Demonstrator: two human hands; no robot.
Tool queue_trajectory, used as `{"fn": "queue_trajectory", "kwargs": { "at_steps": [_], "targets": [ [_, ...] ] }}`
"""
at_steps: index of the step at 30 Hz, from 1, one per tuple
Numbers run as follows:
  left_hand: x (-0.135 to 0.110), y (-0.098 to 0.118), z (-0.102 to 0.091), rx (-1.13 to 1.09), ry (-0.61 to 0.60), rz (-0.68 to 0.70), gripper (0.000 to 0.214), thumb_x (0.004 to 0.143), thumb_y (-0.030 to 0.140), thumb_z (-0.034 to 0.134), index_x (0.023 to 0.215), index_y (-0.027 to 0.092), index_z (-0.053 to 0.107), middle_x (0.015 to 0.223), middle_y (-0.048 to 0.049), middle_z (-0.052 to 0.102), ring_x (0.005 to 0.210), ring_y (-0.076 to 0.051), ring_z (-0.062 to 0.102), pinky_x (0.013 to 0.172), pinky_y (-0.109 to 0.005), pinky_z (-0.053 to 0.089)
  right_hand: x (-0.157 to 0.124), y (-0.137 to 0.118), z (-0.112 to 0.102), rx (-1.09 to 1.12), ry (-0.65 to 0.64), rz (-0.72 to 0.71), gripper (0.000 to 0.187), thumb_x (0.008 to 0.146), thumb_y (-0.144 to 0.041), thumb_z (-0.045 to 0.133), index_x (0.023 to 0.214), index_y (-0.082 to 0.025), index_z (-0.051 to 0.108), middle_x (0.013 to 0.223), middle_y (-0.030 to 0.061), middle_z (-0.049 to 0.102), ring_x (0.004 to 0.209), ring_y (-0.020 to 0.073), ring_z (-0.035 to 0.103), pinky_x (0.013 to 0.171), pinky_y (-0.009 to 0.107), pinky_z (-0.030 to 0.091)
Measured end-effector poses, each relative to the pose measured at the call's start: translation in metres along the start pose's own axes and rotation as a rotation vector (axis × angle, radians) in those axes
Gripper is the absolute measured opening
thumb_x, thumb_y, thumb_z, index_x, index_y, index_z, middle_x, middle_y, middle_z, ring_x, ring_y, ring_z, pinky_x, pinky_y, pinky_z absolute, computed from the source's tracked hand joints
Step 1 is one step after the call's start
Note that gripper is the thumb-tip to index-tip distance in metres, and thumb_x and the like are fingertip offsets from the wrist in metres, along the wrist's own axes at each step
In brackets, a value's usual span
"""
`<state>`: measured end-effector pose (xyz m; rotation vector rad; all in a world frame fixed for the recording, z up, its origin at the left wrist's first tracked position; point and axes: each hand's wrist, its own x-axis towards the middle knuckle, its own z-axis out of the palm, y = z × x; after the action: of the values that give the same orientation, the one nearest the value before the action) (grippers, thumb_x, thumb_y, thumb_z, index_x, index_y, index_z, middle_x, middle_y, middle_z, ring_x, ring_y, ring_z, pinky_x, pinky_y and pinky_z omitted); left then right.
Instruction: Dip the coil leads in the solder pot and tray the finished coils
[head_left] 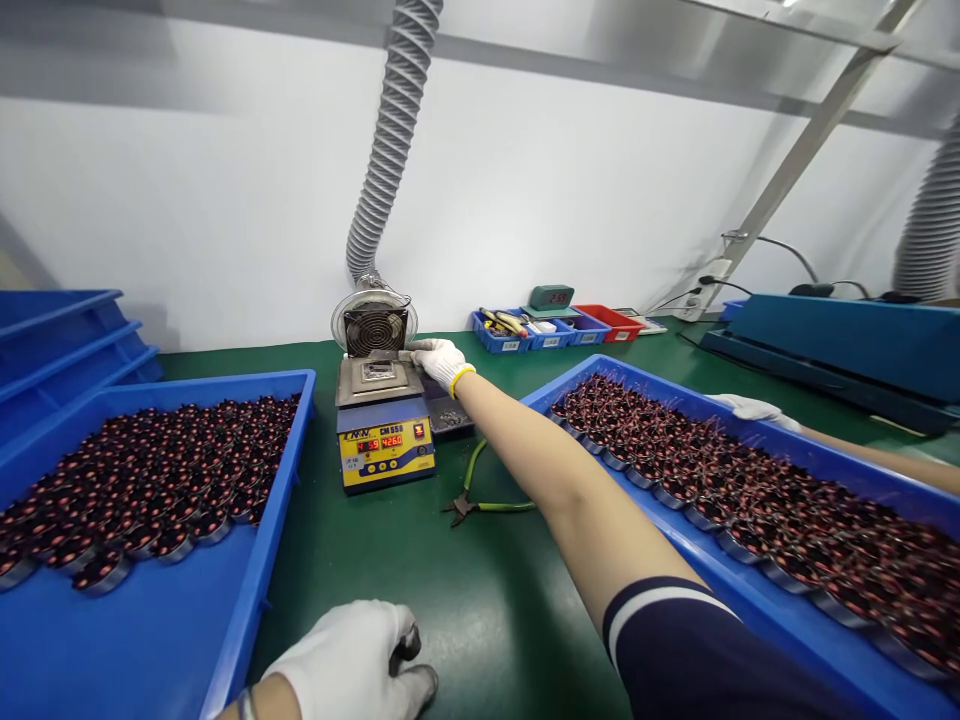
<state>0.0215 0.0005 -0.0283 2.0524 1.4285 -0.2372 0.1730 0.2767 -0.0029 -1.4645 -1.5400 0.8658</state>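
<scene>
Machine [386, 452]: on the green table [337, 560] between the left tray [150, 640] and right tray [664, 392], seemingly for reach to both.
Right hand [439, 362]: gloved, at the metal top's far right corner; fingertips unclear, cannot tell whether it grips.
Left hand [356, 660]: gloved, loosely curled, thumb apart, nothing visible in it.
Hose [394, 130]: behind the machine, likely drawing fumes.
Cutters [463, 506]: nearby, perhaps kept handy.
</scene>
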Motion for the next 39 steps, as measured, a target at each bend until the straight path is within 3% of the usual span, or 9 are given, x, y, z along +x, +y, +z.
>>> {"fn": "queue_trajectory", "kwargs": {
  "at_steps": [8, 14, 20, 30, 39],
  "targets": [
    [0.001, 0.001, -0.002, -0.008, -0.006, -0.006, 0.028, 0.073, 0.044, 0.048, 0.084, 0.025, 0.066, 0.083, -0.0062, 0.07, 0.078, -0.026, 0.064, 0.064, -0.032, 0.043, -0.001, -0.003, -0.005, -0.056, -0.058, -0.048, 0.027, 0.068, -0.02, 0.067, 0.094, -0.022, 0.073, 0.066, -0.0021, 0.065, 0.048, 0.0043, 0.049, 0.058, 0.017, 0.044],
    [0.001, -0.002, 0.0, -0.018, 0.002, -0.007, 0.03, 0.072, 0.046, 0.049, 0.085, 0.025, 0.066, 0.083, -0.0066, 0.07, 0.079, -0.027, 0.064, 0.065, -0.033, 0.043, -0.001, -0.002, -0.005, -0.048, -0.082, -0.049, 0.031, 0.075, -0.02, 0.061, 0.104, -0.016, 0.069, 0.066, 0.0011, 0.065, 0.045, 0.0042, 0.047, 0.051, 0.017, 0.043],
    [0.001, -0.003, 0.0, -0.023, 0.007, -0.002, 0.029, 0.073, 0.046, 0.049, 0.085, 0.025, 0.066, 0.085, -0.0064, 0.071, 0.081, -0.028, 0.064, 0.066, -0.033, 0.043, 0.003, -0.009, 0.001, -0.096, -0.059, -0.04, 0.029, 0.071, -0.02, 0.064, 0.099, -0.018, 0.072, 0.067, 0.0002, 0.066, 0.049, 0.0049, 0.05, 0.054, 0.016, 0.043],
    [0.001, -0.004, 0.001, -0.028, 0.01, 0.001, 0.026, 0.072, 0.044, 0.049, 0.082, 0.026, 0.065, 0.08, -0.0047, 0.07, 0.075, -0.026, 0.063, 0.06, -0.031, 0.04, -0.008, -0.011, -0.017, -0.161, -0.089, -0.042, 0.032, 0.07, -0.023, 0.066, 0.101, -0.017, 0.071, 0.061, -0.0011, 0.064, 0.05, 0.0053, 0.052, 0.052, 0.014, 0.041],
    [0.002, -0.006, 0.004, -0.016, 0.028, 0.018, 0.027, 0.073, 0.046, 0.048, 0.081, 0.026, 0.065, 0.08, -0.0043, 0.07, 0.074, -0.025, 0.063, 0.061, -0.031, 0.039, -0.009, -0.01, -0.009, -0.143, -0.076, -0.053, 0.029, 0.07, -0.019, 0.065, 0.098, -0.018, 0.072, 0.058, -0.0017, 0.063, 0.043, 0.0037, 0.048, 0.048, 0.014, 0.04]
  ]
}}
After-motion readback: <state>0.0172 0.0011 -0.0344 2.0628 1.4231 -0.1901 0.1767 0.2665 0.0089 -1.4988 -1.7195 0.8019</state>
